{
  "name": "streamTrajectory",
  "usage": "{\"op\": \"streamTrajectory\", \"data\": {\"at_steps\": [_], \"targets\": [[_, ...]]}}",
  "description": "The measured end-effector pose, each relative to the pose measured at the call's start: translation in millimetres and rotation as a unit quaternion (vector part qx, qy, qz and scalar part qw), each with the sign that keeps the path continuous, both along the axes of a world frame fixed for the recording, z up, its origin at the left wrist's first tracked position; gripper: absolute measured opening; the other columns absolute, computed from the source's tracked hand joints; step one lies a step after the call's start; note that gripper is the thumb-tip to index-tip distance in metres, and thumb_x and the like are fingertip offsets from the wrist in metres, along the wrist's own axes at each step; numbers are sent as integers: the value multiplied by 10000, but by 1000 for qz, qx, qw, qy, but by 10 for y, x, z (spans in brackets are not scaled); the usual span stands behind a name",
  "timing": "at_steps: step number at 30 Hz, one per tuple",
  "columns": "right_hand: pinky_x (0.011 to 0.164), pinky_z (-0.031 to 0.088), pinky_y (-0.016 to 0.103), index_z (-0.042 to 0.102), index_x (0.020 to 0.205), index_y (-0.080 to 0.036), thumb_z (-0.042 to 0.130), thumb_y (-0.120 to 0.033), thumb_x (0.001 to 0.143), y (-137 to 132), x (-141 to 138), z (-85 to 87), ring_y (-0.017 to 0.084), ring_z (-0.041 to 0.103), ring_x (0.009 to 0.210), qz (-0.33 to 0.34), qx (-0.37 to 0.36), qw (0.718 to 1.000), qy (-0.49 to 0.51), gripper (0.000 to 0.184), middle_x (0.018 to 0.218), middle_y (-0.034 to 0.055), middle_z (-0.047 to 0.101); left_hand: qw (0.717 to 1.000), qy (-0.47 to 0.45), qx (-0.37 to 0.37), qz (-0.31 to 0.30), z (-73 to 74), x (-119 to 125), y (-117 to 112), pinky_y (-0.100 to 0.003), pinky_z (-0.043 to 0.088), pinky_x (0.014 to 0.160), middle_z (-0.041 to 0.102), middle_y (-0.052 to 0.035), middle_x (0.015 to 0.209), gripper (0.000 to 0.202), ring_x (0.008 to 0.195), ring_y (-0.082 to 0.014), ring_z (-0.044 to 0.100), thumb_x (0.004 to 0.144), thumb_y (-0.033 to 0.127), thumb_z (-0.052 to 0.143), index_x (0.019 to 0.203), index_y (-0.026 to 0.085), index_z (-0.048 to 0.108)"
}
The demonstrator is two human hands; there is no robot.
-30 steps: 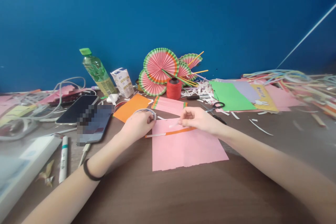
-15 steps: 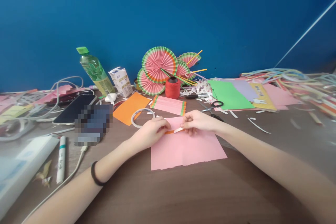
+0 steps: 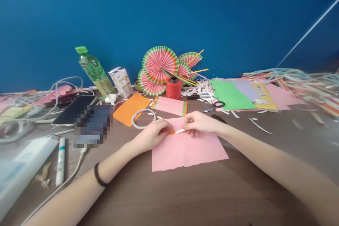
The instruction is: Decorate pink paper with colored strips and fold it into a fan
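A pink paper sheet [image 3: 185, 150] lies flat on the brown table in front of me. My left hand [image 3: 153, 135] rests on its far left edge, fingers pinched on a thin orange strip [image 3: 172, 132] that runs along that edge. Close to its right, my right hand [image 3: 198, 123] pinches a short white strip [image 3: 180, 131] that meets the orange one. A ring of clear tape [image 3: 143, 118] lies just beyond my left hand.
Scissors [image 3: 215, 107] lie behind my right hand. Orange paper [image 3: 131, 107], a folded pink strip stack [image 3: 169, 106], red thread spool [image 3: 173, 88], paper fans [image 3: 159, 65], a green bottle [image 3: 94, 70], phones [image 3: 79, 113] with cables, a marker [image 3: 60, 160] and coloured sheets [image 3: 231, 95] crowd the table.
My left hand let go of the tape ring, which now lies on the table, and moved right to the orange strip beside my right hand. Little changed in the last half second.
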State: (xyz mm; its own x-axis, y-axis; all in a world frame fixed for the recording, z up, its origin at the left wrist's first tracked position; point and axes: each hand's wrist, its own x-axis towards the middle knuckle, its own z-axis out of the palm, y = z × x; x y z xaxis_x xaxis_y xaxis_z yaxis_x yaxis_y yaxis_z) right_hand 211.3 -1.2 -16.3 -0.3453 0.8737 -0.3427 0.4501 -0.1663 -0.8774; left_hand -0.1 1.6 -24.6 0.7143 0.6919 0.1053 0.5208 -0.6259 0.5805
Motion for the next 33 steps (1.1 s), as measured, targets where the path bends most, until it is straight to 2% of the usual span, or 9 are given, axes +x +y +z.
{"op": "streamTrajectory", "data": {"at_steps": [14, 24, 28, 33], "targets": [[372, 442, 164, 473, 581, -154, 572, -106, 700, -14, -16, -1, 87, 561, 388, -14, 2, 1000, -17, 162, 447, -18, 576, 1000, -1, -4, -6, -3, -3, -1, -288, 423, 777, 571, -36, 867, 247, 820, -148, 516, 762, 52, 391, 888, 174, 566], [378, 452, 165, 472, 586, -153, 551, -93, 690, -12, -31, 2, 85, 559, 388, -10, 9, 999, -29, 144, 449, -19, 570, 1000, 0, 4, -9, -46, -26, 17, -284, 418, 801, 558, -39, 886, 287, 841, -142, 517, 774, 41, 393, 961, 172, 567], [382, 451, 164, 470, 590, -156, 558, -100, 680, -13, -29, -8, 93, 573, 405, -8, 16, 999, -35, 137, 446, -22, 571, 999, 5, 26, -33, -56, -33, 20, -287, 405, 834, 548, -45, 937, 366, 893, -143, 509, 798, 38, 385, 1073, 195, 568], [388, 455, 177, 476, 596, -157, 557, -112, 671, -6, -11, -65, 102, 577, 405, -4, 31, 999, -33, 119, 444, -22, 575, 994, 25, 88, -66, -71, -30, 15, -279, 408, 769, 522, -42, 869, 411, 816, -139, 490, 844, 62, 361, 1110, 262, 604]]}}
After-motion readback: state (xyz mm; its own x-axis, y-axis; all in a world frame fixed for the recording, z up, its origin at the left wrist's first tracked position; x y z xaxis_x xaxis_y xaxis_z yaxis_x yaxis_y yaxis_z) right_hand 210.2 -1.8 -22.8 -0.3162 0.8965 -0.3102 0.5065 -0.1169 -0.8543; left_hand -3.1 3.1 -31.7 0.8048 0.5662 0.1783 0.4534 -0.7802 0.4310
